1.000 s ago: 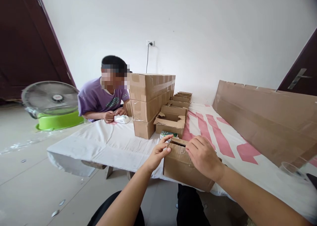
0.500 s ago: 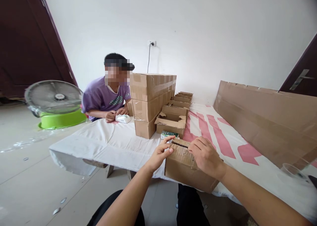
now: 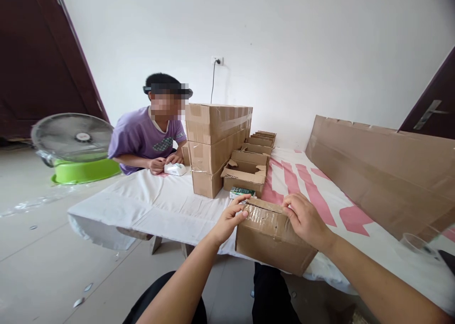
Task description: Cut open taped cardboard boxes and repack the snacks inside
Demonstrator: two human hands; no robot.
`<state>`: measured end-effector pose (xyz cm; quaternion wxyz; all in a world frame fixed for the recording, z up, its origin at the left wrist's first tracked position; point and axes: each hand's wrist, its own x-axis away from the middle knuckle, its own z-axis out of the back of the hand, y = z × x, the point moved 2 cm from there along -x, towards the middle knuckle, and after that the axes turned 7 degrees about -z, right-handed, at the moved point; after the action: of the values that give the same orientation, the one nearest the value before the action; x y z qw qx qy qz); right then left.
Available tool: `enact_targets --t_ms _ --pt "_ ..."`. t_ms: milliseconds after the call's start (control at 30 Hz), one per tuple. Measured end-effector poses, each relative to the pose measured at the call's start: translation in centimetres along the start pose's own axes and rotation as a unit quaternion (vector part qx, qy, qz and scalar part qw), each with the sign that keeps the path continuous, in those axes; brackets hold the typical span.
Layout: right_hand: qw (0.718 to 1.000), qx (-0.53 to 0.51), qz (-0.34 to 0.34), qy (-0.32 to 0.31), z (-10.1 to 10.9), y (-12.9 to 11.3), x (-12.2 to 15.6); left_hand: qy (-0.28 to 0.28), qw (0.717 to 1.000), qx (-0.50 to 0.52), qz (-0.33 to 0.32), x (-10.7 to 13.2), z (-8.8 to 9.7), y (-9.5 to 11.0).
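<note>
A small cardboard box [image 3: 275, 246] sits at the near edge of the cloth-covered table, with glossy clear tape along its upper edge and a dark slit beside the top flap [image 3: 266, 205]. My left hand [image 3: 229, 222] holds the box's left upper corner, thumb on the near side and forefinger stretched over the top. At the right end of the slit, my right hand [image 3: 307, 220] has its fingers bent and pinched on the flap's edge. Just behind the box lies a small green-and-white carton [image 3: 242, 193].
Several open cardboard boxes [image 3: 245, 178] stand in a row behind, beside a stack of taped cartons [image 3: 204, 156]. A large cardboard panel [image 3: 377, 167] and a clear plastic cup [image 3: 417, 243] are on the right. Across the table, a person in purple [image 3: 142, 137] handles a white object [image 3: 175, 169].
My right hand has slid right along the slit to the box's right end, uncovering more of the flap. My left hand stays at its corner. The view has shifted slightly.
</note>
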<state>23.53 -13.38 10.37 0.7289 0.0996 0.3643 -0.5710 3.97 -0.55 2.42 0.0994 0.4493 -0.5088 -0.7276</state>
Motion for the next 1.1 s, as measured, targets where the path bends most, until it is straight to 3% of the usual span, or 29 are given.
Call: enact_targets --t_ms 133,267,333,433,500,600,667,800,900,1100 --pt "1.000 -0.018 -0.015 -0.002 1.3 -0.6 1.0 0.004 1.000 -0.003 0.004 0.0 -0.2 0.1" --pt "0.998 -0.028 -0.046 0.017 3.0 -1.0 3.8 0.001 1.000 -0.004 -0.010 0.0 0.0 0.2" --pt "0.994 -0.017 -0.093 0.054 3.7 0.2 6.1 -0.008 1.000 0.012 -0.022 0.2 0.2 0.3" --pt "0.969 0.022 -0.228 0.093 4.0 4.0 10.1 -0.036 0.996 0.069 -0.044 0.4 0.5 0.5" --pt "0.946 0.047 -0.316 0.050 3.3 6.9 13.0 -0.040 0.993 0.096 -0.054 0.6 0.6 0.6" --pt "0.918 0.088 -0.379 -0.078 1.2 10.4 16.9 -0.033 0.996 0.073 -0.048 0.7 0.6 0.7" --pt "0.909 0.127 -0.376 -0.124 -0.2 11.6 18.7 -0.046 0.998 0.027 -0.040 0.7 0.6 0.8" --pt "0.909 0.183 -0.350 -0.134 -1.5 12.2 20.1 -0.128 0.986 -0.089 -0.061 0.6 0.4 1.4" --pt "0.907 0.193 -0.346 -0.144 -1.2 12.2 19.8 -0.161 0.974 -0.143 -0.066 0.6 0.4 1.8" --pt "0.910 0.214 -0.327 -0.140 -0.4 12.1 18.9 -0.175 0.967 -0.178 -0.053 0.7 0.5 1.8"
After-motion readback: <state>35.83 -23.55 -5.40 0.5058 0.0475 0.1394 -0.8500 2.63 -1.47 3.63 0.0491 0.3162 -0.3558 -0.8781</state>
